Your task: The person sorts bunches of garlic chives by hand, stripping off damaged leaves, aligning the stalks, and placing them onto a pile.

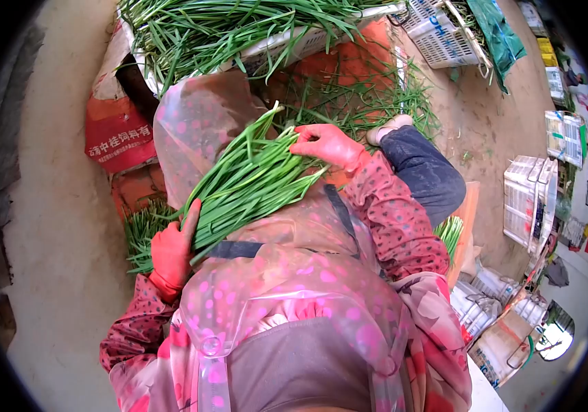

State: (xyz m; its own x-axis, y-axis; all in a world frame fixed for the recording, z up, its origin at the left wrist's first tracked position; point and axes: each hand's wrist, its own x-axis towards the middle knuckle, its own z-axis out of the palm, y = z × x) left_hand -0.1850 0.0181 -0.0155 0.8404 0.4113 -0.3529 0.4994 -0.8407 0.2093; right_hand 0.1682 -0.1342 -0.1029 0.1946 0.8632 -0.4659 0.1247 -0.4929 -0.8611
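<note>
Our left hand (172,253) and right hand (335,146), both in red gloves, are at opposite ends of a bundle of long green leaves (252,180) lying slantwise over our lap. The fingers of our right hand are closed in a pinch on its upper end, where several stalks narrow to pale, whitish-green tips. At the lower end, one left finger lies straight up along the edge of the leaves; the rest are partly hidden, so we cannot tell whether they are closed around it.

The leaves are flat, narrow and glossy, bright to deep green. They run mostly side by side, but the upper ends are uneven: a few stalks jut out beyond our right fingers, and others fan out below them.

Under the bundle we see our clear apron (194,120) with pink dots. Just beside our left fingers is a darker green pile (141,230), and beyond them a red and white sack (123,134). Past our right fingers, loose green leaves (349,103) litter an orange-red surface, with a white crate (287,44) heaped with more greenery behind. Farther to the right of those fingers stands a slatted white crate (441,34), with a dark green plastic sheet (500,38) at its side.
</note>
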